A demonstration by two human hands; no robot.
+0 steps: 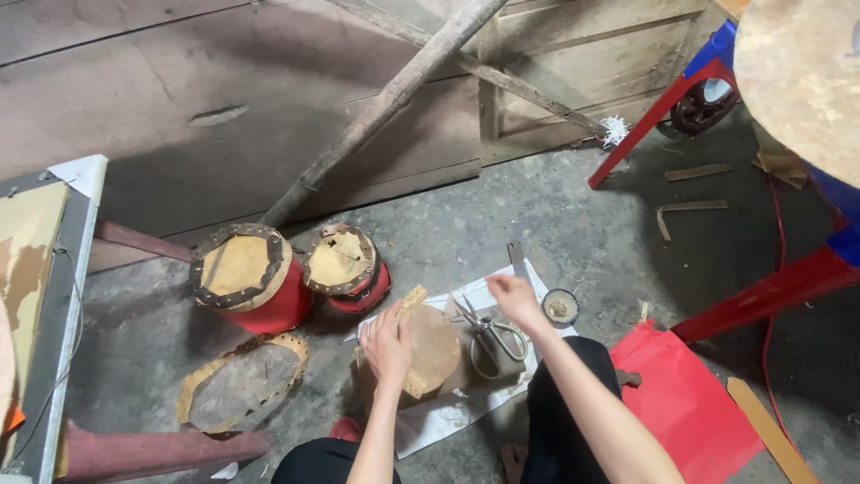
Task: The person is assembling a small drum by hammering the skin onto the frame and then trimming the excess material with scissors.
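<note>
Concrete floor (pixel 555 206) carries two red drums (pixel 253 278) beside white paper (pixel 448 417). Left hand (pixel 387 345) presses flat on a small drum (pixel 432 348), steadying it on the paper. Right hand (pixel 515 300) hovers loosely curled above scissors (pixel 491 333), holding nothing I can see.

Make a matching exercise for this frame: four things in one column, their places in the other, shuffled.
Things:
1. scissors
2. left hand
3. small round tin
4. loose round skin

Places:
A. on the floor in front of the red drums
B. resting on the small drum on the paper
C. just right of the right hand
D. on the paper, between the two hands

Pairs: 1-D, 2-B, 3-C, 4-A
</note>
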